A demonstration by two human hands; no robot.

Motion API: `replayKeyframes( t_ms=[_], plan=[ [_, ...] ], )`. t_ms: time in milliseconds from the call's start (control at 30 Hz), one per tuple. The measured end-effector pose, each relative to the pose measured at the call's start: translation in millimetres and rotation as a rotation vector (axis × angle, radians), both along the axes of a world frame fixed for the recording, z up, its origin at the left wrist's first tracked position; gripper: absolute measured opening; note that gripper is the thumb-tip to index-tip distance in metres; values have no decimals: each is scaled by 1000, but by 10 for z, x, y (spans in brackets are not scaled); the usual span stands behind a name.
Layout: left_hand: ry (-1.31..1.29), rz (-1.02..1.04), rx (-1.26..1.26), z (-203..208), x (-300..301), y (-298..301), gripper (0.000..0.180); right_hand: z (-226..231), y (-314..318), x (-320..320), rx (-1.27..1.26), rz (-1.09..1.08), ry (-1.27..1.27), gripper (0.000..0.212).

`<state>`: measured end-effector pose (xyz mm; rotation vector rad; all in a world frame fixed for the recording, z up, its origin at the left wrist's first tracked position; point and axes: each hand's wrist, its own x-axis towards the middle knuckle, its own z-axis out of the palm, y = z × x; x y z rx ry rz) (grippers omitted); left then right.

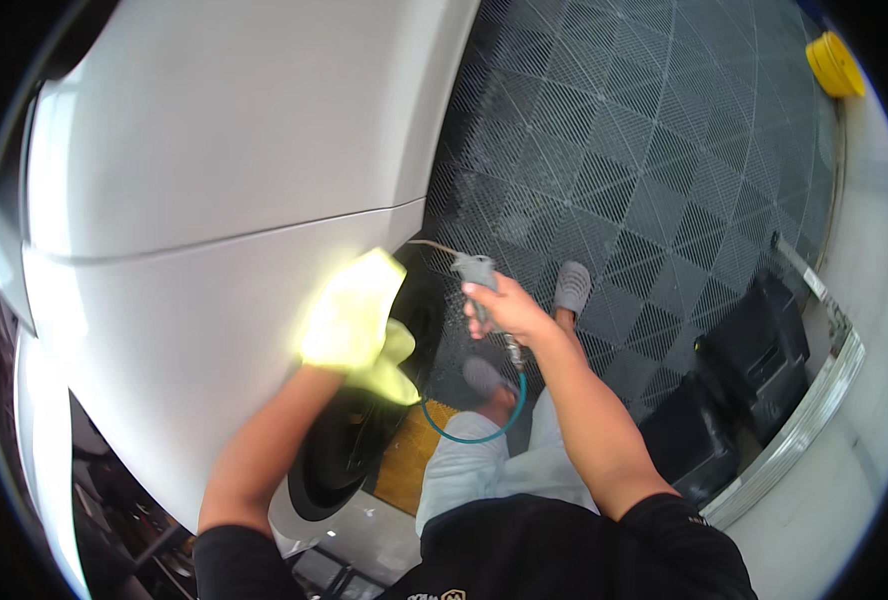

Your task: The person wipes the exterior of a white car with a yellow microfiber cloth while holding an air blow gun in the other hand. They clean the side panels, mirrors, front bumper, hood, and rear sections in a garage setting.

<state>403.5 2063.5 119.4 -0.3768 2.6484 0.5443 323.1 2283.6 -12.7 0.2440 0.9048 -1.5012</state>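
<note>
The right hand [505, 307] grasps the gun [477, 277], nozzle [432, 244] angled forward-left toward the panel [184, 310]. Nearer the panel, the cloth [352, 312] hides the left hand; its grip I cannot tell.

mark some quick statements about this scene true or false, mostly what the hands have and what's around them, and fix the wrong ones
1. The right hand holds a grey gun-shaped tool. True.
2. The left hand is fully uncovered. False: a yellow cloth covers it.
3. The hose joined to the tool is red. False: the hose is teal.
4. White vehicle bodywork fills much of the picture's left side. True.
5. The person is barefoot. False: grey slippers are on the feet.
6. A yellow container is at the picture's upper right. True.
</note>
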Motion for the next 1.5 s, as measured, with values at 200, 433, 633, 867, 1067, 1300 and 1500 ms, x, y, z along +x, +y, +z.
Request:
replayKeyframes(
  t_ms=[200,433,633,867,1067,1300,1500],
  plan=[
    [627,51,-205,-895,-775,-225,44,364,511,138,117,38,273,30],
    [465,176,162,169,1881,75,15,971,353,1368,18,14,356,31],
    [270,220,-684,1296,5373,620,42,2260,119,3115,-247,350,647,37],
    [241,1048,-653,444,8236,1298,58,2677,305,4283,-201,751,1280,42],
    [340,1806,-77,-323,8974,2591,26,3057,132,4622,-186,1003,1390,43],
    [205,2178,421,44,8499,4897,44,2425,-262,5775,-332,1232,1505,44],
    [1745,2340,1385,-154,9175,5153,28,1932,-191,6461,-331,1351,1658,44]
  ],
)
